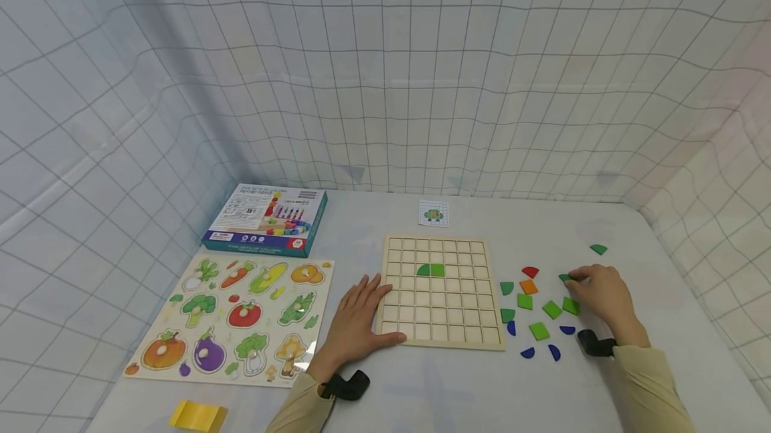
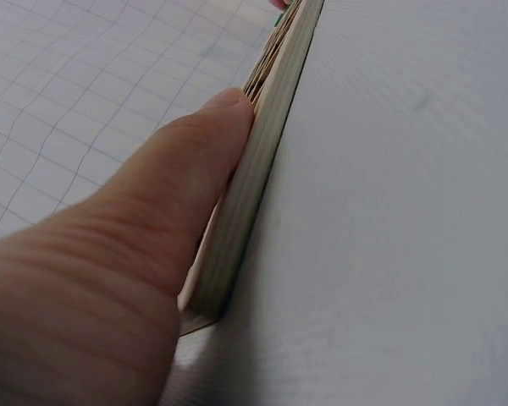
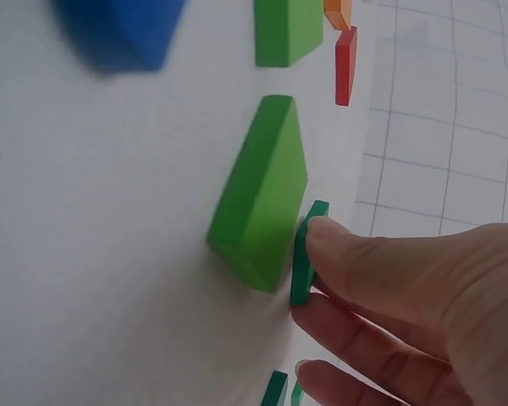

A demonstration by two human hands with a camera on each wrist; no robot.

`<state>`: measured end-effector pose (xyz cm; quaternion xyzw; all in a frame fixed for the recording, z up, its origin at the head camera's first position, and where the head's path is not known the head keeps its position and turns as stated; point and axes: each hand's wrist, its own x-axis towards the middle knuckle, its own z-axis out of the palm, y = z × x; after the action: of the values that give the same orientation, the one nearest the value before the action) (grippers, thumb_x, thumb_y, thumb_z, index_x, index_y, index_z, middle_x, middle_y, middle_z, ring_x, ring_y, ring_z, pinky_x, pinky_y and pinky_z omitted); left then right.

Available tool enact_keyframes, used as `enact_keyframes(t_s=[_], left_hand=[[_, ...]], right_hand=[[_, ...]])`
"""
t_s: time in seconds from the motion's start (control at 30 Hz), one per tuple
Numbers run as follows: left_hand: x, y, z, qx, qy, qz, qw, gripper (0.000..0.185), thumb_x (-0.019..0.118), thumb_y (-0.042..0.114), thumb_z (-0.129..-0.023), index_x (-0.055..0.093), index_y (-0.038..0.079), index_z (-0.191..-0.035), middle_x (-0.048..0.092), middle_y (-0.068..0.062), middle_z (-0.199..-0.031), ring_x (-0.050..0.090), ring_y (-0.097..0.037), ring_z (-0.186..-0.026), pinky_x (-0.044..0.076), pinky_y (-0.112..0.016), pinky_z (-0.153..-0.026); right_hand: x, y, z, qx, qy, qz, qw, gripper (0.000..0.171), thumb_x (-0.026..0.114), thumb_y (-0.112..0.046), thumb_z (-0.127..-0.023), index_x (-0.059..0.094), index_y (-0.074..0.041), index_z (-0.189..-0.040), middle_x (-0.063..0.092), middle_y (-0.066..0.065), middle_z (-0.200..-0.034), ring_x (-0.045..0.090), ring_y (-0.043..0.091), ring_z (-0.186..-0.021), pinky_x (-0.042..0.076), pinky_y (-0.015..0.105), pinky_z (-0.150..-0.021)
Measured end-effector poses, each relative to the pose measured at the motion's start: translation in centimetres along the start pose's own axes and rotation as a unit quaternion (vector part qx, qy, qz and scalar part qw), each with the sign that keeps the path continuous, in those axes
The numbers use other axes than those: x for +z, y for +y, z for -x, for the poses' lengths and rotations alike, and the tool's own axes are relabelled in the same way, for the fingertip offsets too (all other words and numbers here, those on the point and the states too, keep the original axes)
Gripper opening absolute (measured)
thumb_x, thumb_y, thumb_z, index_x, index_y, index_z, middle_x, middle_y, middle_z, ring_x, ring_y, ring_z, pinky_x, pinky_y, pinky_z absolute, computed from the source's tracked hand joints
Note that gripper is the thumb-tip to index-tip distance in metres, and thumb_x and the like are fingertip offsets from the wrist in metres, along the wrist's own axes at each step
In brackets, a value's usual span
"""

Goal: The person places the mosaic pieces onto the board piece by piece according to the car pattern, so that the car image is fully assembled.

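Observation:
My left hand [image 1: 357,322] rests at the left side of a wooden grid board [image 1: 446,344], fingers extended along the edge. Its thumb [image 2: 186,152] lies against the board's near rim. On the grid, a dark green quarter-circle piece [image 1: 424,270] sits beside a light green square [image 1: 438,270]. Over to the right, my right hand [image 1: 607,296] pinches another dark green quarter-circle piece [image 3: 300,262] between thumb and fingers, low over the table. A light green square [image 3: 267,199] lies close by it in the right wrist view.
Loose pieces lie right of the board: green squares [image 1: 539,331], blue half-circles [image 1: 527,353], an orange square [image 1: 528,286], a red quarter-circle [image 1: 530,272]. A pattern card [image 1: 434,213] is behind it. Leftward are a vegetable puzzle [image 1: 225,373], a box [image 1: 265,219] and a yellow block [image 1: 197,416].

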<state>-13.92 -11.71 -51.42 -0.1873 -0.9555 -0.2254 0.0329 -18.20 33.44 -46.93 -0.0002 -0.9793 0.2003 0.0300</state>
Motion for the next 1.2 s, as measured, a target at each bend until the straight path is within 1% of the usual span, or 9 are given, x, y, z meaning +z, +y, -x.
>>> enact_keyframes(t_s=[0.13,0.3,0.4,0.53,0.73,0.87,0.97,1.03,1.2], left_hand=[[0.1,-0.1,0.0,0.003,0.001,-0.004,1.0000,0.092,0.059,0.073,-0.069,0.036,0.022,-0.142,0.024,-0.002,-0.153,0.012,-0.023,-0.142,0.013,-0.043,-0.114],[0.2,-0.1,0.0,0.007,0.004,-0.003,1.0000,0.092,0.059,0.072,-0.069,0.036,0.021,-0.141,0.024,-0.003,-0.152,0.012,-0.023,-0.142,0.013,-0.043,-0.114],[0.2,-0.1,-0.1,0.007,0.006,-0.002,1.0000,0.092,0.059,0.073,-0.069,0.037,0.021,-0.141,0.025,-0.003,-0.152,0.013,-0.023,-0.142,0.014,-0.043,-0.114],[0.2,0.0,-0.1,0.006,0.004,-0.003,1.0000,0.092,0.059,0.073,-0.069,0.036,0.021,-0.141,0.024,-0.003,-0.153,0.013,-0.023,-0.142,0.014,-0.043,-0.114],[0.1,0.0,-0.1,0.006,0.002,-0.003,1.0000,0.092,0.060,0.072,-0.069,0.036,0.021,-0.142,0.024,-0.003,-0.153,0.013,-0.024,-0.142,0.014,-0.044,-0.114],[0.1,0.0,-0.1,0.005,-0.001,0.000,1.0000,0.092,0.060,0.071,-0.069,0.036,0.021,-0.142,0.023,-0.003,-0.153,0.012,-0.024,-0.142,0.013,-0.044,-0.114],[0.0,0.0,-0.1,0.006,-0.001,0.002,1.0000,0.092,0.061,0.071,-0.069,0.036,0.021,-0.142,0.023,-0.003,-0.153,0.012,-0.024,-0.142,0.013,-0.044,-0.113],[0.0,0.0,-0.1,0.006,0.000,0.002,1.0000,0.092,0.061,0.071,-0.069,0.036,0.021,-0.142,0.023,-0.003,-0.153,0.012,-0.024,-0.142,0.013,-0.044,-0.113],[0.1,-0.1,0.0,0.001,-0.003,-0.002,1.0000,0.093,0.059,0.072,-0.068,0.035,0.022,-0.142,0.022,-0.002,-0.153,0.011,-0.023,-0.143,0.013,-0.043,-0.114]], right_hand=[[-0.3,0.0,0.0,0.000,-0.004,-0.010,1.000,0.025,0.065,-0.016,-0.082,0.067,0.004,-0.096,0.063,0.025,-0.095,0.051,0.036,-0.084,0.043,0.044,-0.065],[-0.5,0.1,-0.1,-0.006,-0.002,-0.023,1.000,0.021,0.068,-0.016,-0.080,0.061,0.002,-0.090,0.063,0.019,-0.086,0.054,0.028,-0.073,0.042,0.033,-0.056],[-0.4,0.1,0.0,0.005,-0.003,-0.041,0.999,0.021,0.069,-0.014,-0.080,0.058,0.001,-0.088,0.061,0.016,-0.081,0.051,0.024,-0.067,0.038,0.028,-0.054],[-0.2,0.0,0.2,0.021,0.007,-0.061,0.998,0.021,0.070,-0.013,-0.079,0.055,0.000,-0.086,0.058,0.013,-0.076,0.047,0.023,-0.066,0.037,0.027,-0.053],[-0.1,0.1,0.5,0.022,0.021,-0.070,0.997,0.021,0.070,-0.014,-0.080,0.055,0.000,-0.083,0.059,0.012,-0.075,0.048,0.023,-0.066,0.039,0.028,-0.054],[0.0,-0.2,0.7,0.025,0.017,-0.078,0.997,0.024,0.069,-0.015,-0.081,0.058,0.003,-0.092,0.060,0.013,-0.078,0.050,0.022,-0.068,0.040,0.027,-0.057],[0.2,-0.6,0.7,0.018,0.023,-0.082,0.996,0.026,0.066,-0.013,-0.083,0.060,0.004,-0.101,0.059,0.013,-0.080,0.050,0.021,-0.069,0.040,0.025,-0.056],[0.4,-1.1,0.6,0.006,0.030,-0.084,0.996,0.025,0.065,-0.012,-0.085,0.061,0.004,-0.104,0.058,0.011,-0.080,0.048,0.020,-0.068,0.039,0.024,-0.053],[1.0,-3.0,0.3,-0.034,0.055,-0.099,0.993,0.016,0.066,-0.010,-0.083,0.063,-0.001,-0.095,0.061,0.008,-0.076,0.049,0.018,-0.067,0.040,0.024,-0.051]])
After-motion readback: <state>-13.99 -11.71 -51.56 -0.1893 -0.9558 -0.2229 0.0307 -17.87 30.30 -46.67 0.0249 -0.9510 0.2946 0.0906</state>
